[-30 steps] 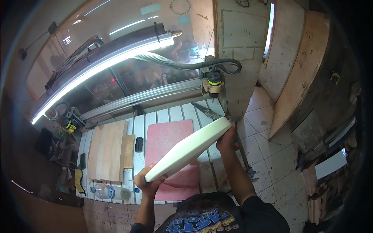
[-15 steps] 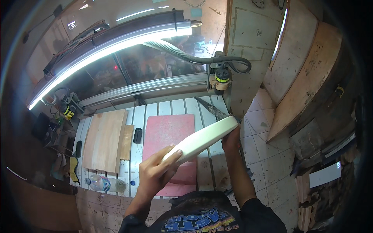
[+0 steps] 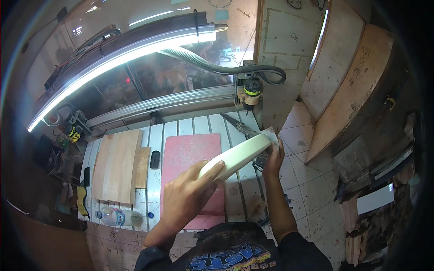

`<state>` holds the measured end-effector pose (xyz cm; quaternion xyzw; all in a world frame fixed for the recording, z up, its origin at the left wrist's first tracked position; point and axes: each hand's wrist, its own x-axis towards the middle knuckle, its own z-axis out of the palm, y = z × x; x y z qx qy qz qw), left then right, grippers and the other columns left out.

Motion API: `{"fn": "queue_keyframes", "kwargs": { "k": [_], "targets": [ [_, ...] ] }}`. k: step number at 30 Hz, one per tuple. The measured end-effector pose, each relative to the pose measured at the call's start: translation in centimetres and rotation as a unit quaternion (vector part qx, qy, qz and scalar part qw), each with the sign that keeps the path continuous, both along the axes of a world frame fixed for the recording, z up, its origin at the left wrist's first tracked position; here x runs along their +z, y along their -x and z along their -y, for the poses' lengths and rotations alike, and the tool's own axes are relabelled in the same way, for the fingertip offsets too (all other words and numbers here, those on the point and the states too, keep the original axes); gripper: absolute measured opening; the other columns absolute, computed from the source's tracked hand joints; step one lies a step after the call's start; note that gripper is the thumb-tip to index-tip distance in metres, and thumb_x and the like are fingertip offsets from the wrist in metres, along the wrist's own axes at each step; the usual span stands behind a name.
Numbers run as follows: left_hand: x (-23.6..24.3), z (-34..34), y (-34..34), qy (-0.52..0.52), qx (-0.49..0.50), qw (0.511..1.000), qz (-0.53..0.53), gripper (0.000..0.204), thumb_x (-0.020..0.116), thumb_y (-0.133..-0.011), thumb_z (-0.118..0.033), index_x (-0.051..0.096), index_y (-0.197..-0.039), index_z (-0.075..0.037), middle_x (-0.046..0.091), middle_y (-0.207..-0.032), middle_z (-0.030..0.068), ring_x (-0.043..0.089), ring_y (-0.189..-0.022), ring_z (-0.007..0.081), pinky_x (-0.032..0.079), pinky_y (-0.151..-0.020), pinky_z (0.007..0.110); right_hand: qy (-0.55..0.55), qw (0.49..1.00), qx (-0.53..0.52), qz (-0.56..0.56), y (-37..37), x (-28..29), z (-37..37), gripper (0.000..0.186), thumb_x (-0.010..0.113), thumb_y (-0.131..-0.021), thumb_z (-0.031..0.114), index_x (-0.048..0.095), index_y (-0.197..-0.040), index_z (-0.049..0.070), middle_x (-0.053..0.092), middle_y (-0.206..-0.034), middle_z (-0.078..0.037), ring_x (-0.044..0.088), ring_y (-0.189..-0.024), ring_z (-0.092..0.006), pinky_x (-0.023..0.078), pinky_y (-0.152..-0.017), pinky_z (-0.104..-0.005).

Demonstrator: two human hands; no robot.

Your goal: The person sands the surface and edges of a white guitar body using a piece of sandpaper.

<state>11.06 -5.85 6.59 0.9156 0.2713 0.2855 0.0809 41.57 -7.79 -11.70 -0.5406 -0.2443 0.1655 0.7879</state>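
Observation:
My left hand (image 3: 185,194) grips the near end of a pale, cream-white thick board (image 3: 239,156) with rounded edges, thumb on top. The board is held tilted above the table, its far end up and to the right. At that far end my right hand (image 3: 274,160) is curled round a thin greyish sheet (image 3: 272,135) that looks like sandpaper, pressed on the board's end. Beneath lies a pink rectangular mat (image 3: 192,147). A dark power tool (image 3: 244,128) lies behind the board, which partly hides it.
The slatted white table (image 3: 185,125) also bears a wooden panel (image 3: 116,167), a smaller board (image 3: 143,167), a black object (image 3: 155,159), a plastic bottle (image 3: 118,217) and a blue cap (image 3: 151,215). A spindle (image 3: 250,92) on a metal rail (image 3: 167,103) stands behind, under a light tube (image 3: 122,67).
The greyish sheet now shows at the board's far end, with my right hand shifted round that end. My left hand has slid slightly along the board. The whole view has shifted a little.

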Motion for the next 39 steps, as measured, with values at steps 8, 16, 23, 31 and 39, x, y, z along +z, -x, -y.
{"fn": "queue_keyframes", "kwargs": {
  "k": [8, 16, 23, 31, 39],
  "targets": [
    [-0.1, -0.4, 0.1, 0.017, 0.021, 0.999, 0.023, 0.052, 0.083, -0.083, -0.014, 0.072, -0.133, -0.022, 0.075, -0.116, 0.0092, 0.076, -0.094, 0.0283, 0.061, -0.076, 0.038, 0.108, 0.877, -0.029, 0.468, 5.5, 8.4, 4.9, 0.055, 0.049, -0.082, -0.007, 0.069, -0.133, 0.001, 0.068, -0.133, -0.018, 0.059, -0.125, -0.0384, 0.041, -0.114, -0.0478],
    [0.1, -0.4, -0.1, 0.024, 0.006, 0.999, 0.027, 0.053, 0.084, -0.082, -0.012, 0.072, -0.133, -0.021, 0.075, -0.118, 0.0096, 0.076, -0.095, 0.0292, 0.061, -0.077, 0.039, 0.202, 0.836, -0.08, 0.504, 4.6, 9.6, 4.8, 0.051, 0.05, -0.083, -0.004, 0.072, -0.129, 0.006, 0.071, -0.132, -0.012, 0.06, -0.132, -0.0353, 0.036, -0.116, -0.0501],
    [-0.3, -0.2, 0.8, 0.034, -0.004, 0.999, 0.034, 0.053, 0.082, -0.081, -0.009, 0.071, -0.133, -0.017, 0.075, -0.119, 0.011, 0.076, -0.097, 0.0313, 0.061, -0.079, 0.04, 0.069, 0.822, 0.025, 0.564, 10.5, 12.0, 5.8, 0.051, 0.053, -0.082, -0.006, 0.072, -0.128, 0.006, 0.074, -0.121, -0.015, 0.065, -0.121, -0.0356, 0.038, -0.108, -0.0495],
    [-0.2, 0.3, -0.1, 0.056, -0.023, 0.996, 0.062, 0.052, 0.082, -0.079, -0.007, 0.071, -0.129, -0.009, 0.074, -0.119, 0.0153, 0.075, -0.099, 0.0351, 0.06, -0.083, 0.041, 0.075, 0.836, 0.009, 0.544, 11.1, 12.2, 6.9, 0.05, 0.052, -0.084, -0.007, 0.072, -0.127, 0.007, 0.074, -0.123, -0.016, 0.066, -0.122, -0.0361, 0.042, -0.105, -0.0505],
    [-1.0, 0.2, 0.4, 0.026, -0.01, 0.997, 0.069, 0.058, 0.086, -0.079, -0.015, 0.069, -0.134, -0.008, 0.074, -0.12, 0.0156, 0.075, -0.102, 0.0338, 0.061, -0.082, 0.04, 0.073, 0.847, -0.036, 0.526, 9.5, 11.3, 5.2, 0.045, 0.048, -0.085, -0.003, 0.075, -0.119, 0.008, 0.074, -0.124, -0.012, 0.066, -0.123, -0.0303, 0.044, -0.104, -0.0443]
  ]
}}
